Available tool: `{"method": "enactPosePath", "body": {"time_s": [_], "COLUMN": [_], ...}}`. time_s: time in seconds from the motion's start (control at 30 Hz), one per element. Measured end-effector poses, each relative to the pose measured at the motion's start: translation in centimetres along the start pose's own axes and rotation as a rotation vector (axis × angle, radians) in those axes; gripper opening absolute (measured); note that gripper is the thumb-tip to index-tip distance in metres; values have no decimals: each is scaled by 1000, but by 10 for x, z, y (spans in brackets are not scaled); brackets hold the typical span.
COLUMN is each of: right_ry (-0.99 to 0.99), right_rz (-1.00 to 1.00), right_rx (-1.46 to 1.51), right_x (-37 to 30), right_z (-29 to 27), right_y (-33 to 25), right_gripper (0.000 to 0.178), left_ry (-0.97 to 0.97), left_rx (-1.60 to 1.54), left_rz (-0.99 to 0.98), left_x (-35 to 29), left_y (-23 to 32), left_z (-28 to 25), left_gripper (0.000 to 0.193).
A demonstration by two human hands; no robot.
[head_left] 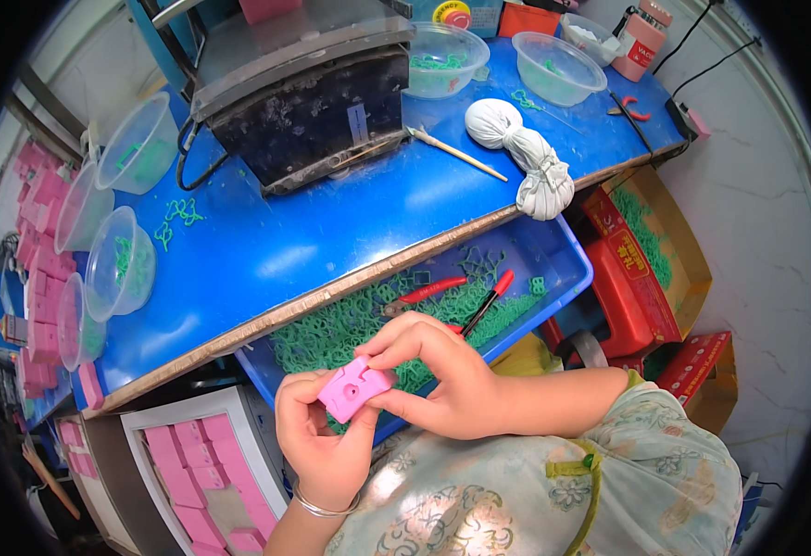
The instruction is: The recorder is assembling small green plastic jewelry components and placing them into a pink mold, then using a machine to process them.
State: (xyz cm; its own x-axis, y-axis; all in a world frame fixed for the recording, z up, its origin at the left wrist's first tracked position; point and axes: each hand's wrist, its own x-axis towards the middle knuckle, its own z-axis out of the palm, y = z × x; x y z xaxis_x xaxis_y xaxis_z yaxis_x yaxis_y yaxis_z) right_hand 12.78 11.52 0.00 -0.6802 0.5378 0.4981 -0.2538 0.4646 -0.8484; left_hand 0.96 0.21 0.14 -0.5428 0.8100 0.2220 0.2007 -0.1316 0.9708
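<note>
- Gripping one small pink block [357, 387] between left hand [322, 449] and right hand [438, 389]; fingers of both closed on its opposite ends.
- Holding it above the near edge of a blue plastic tray [572, 269], close to the body.
- Showing on the block face: a small round hole and, above it, a stepped line. Cannot tell whether one piece or two halves fitted together.
- Judged part-way: handling under way, block not yet released or set down.
- Already lying loose in the tray: a broad heap of green openwork pieces [308, 343], with red-handled pliers [433, 290] and a red-and-black hand tool [489, 303] on top, both out of hand.
- Already sorted into clear plastic bowls [100, 295] on the blue worktop [266, 250]: smaller lots of green pieces.
- Laid out in a white-rimmed tray [183, 412] at lower left: rows of pink blocks [178, 484]; more in stacks [44, 306] at far left. Cannot tell which are finished and which waiting, so cannot count what is left.
</note>
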Motion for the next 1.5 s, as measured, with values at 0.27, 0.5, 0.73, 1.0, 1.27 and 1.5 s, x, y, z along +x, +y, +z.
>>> {"method": "enactPosePath", "body": {"time_s": [0.27, 0.5, 0.73, 1.0, 1.27, 1.5], "right_ry": [-357, -86, 2, -141, -649, -793], "right_rz": [274, 568, 628, 560, 808, 955], "right_rx": [823, 645, 812, 787, 1189, 1026], "right_x": [21, 76, 168, 129, 63, 41], "right_z": [-19, -49, -92, -92, -90, -60], "right_y": [10, -14, -26, -31, -24, -20], "right_gripper": [45, 43, 54, 43, 65, 71], "left_ry": [-137, 313, -132, -90, 163, -349], "left_rx": [-326, 357, 1200, 943, 224, 376], "left_rz": [98, 354, 287, 218, 353, 104], "left_x": [17, 65, 97, 101, 80, 107], "left_y": [14, 28, 34, 16, 57, 56], "left_z": [2, -30, -50, -75, -50, -31], "left_gripper": [43, 42, 82, 78, 93, 81]}}
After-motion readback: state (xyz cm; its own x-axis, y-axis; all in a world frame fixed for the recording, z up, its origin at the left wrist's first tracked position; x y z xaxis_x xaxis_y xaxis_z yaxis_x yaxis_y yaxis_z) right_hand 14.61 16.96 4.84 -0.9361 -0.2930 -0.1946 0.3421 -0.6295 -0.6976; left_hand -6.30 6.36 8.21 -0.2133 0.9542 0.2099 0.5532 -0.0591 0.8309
